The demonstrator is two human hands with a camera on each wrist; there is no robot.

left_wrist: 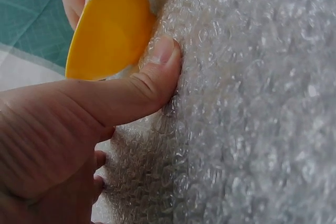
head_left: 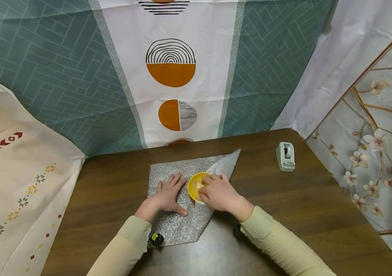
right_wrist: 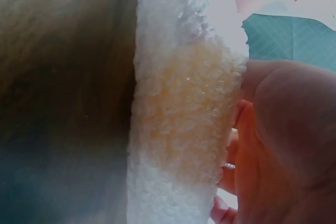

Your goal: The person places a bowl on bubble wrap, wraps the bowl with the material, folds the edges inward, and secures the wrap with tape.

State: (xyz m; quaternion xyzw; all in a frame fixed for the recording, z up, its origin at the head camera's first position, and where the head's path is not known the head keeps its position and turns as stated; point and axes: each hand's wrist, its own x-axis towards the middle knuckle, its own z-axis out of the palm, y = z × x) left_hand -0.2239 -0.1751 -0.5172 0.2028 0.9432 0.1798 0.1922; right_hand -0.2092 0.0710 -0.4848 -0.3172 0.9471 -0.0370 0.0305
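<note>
A yellow bowl [head_left: 192, 186] stands on a sheet of bubble wrap [head_left: 176, 232] spread over the table. My left hand [head_left: 166, 198] lies flat on the sheet to the left of the bowl, fingers and thumb spread. The left wrist view shows that thumb pressing the wrap beside the bowl's yellow inside [left_wrist: 111, 30]. On the other side, my right hand [head_left: 219, 193] holds the wrap's right part folded over the bowl's rim, its fingers bent toward the inside. In the right wrist view, the bowl's yellow shows through the raised wrap [right_wrist: 184, 108]; the fingertips are partly hidden.
A white tape dispenser [head_left: 286, 157] stands near the back right corner of the brown wooden table [head_left: 113, 199]. Patterned cloths [head_left: 264, 69] hang behind and at both sides. One corner of the bubble wrap sticks up toward the back.
</note>
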